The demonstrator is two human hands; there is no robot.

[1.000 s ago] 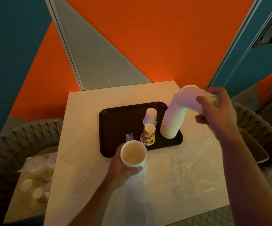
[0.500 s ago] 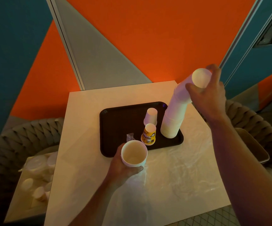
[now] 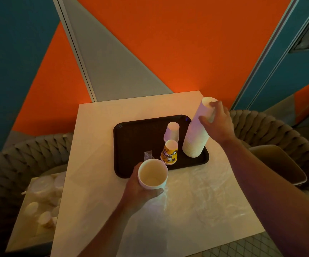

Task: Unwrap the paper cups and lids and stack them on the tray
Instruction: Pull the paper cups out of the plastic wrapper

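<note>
My right hand (image 3: pixel 217 121) grips one tall cup stack (image 3: pixel 196 134) on the tray (image 3: pixel 131 141); my left hand (image 3: pixel 140 190) holds one open cup (image 3: pixel 152 174); two small upturned cups (image 3: pixel 171 130) beside.

Our left hand (image 3: pixel 140 191) curls its fingers at lower centre, while our right hand (image 3: pixel 217 121) grips at upper right.

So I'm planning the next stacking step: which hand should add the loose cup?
Left hand: it holds the open cup beside the tray; right hand grips the tall stack.
</note>
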